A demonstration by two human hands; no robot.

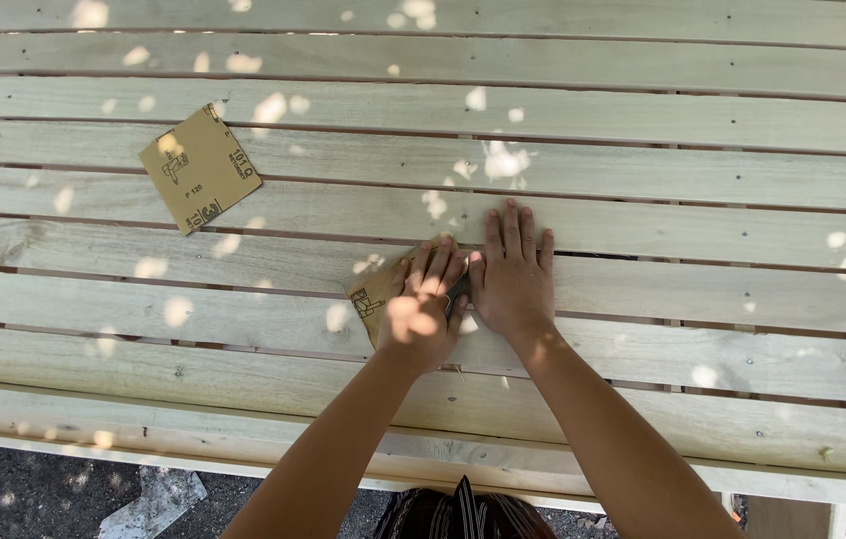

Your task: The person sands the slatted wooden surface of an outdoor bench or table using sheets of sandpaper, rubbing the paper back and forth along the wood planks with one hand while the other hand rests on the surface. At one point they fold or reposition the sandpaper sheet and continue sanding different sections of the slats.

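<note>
My left hand (421,304) presses flat on a tan sheet of sandpaper (367,298) that lies on a pale wooden slat (193,309) near the middle of the view. Only the sheet's left corner shows; my hands hide the remainder. My right hand (513,274) lies right beside the left one, fingers straight and close together, palm down on the sandpaper's right part and the slat. A second tan sandpaper square (200,167) lies loose on the slats at the upper left, well away from both hands.
The surface is a wide run of horizontal pale wooden slats (642,120) with narrow gaps and screw heads, dappled by sunlight. Its near edge (243,464) runs along the bottom, with dark gravel ground (33,494) below at the lower left.
</note>
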